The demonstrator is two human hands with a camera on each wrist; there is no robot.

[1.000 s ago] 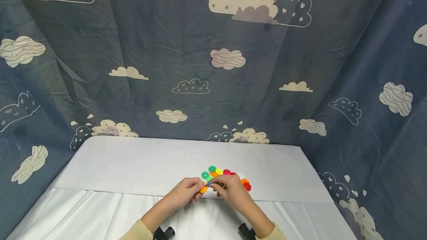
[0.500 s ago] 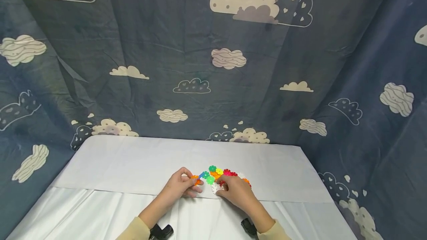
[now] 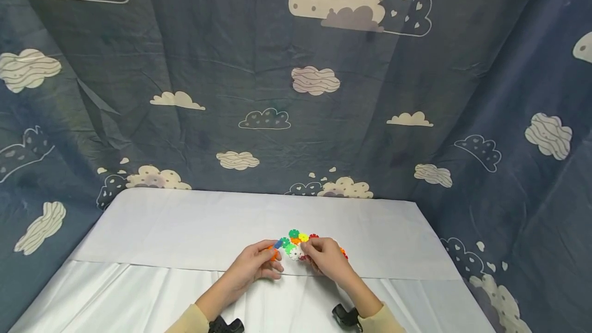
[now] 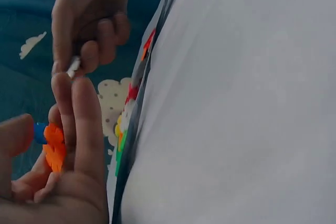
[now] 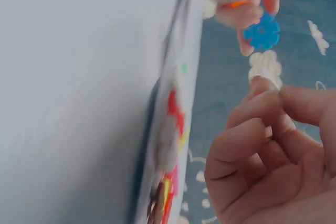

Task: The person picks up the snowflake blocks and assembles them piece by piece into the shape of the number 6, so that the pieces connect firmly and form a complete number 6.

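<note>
In the head view my left hand (image 3: 252,262) holds an orange snowflake disc (image 4: 54,148) joined to a blue snowflake disc (image 5: 262,32). The left wrist view shows the orange one by the thumb and fingers, with the blue edge beside it. Opposite, my right hand (image 3: 329,261) pinches a white snowflake disc (image 5: 265,66) between thumb and fingertips. Both hands are raised over the near part of the pile, a small gap between them. Behind them lie green discs (image 3: 294,234) and a yellow disc (image 3: 303,237); the right hand hides part of the pile.
A white cloth covers the table (image 3: 185,230). Red and orange discs (image 3: 343,252) show beyond the right hand. A dark curtain (image 3: 208,66) with cloud prints hangs behind and at both sides. Black wrist mounts (image 3: 346,315) sit under the forearms.
My right hand first came away from the blue disc in the left hand and reached to the pile. Now it has lifted a white disc and moved slightly up.
</note>
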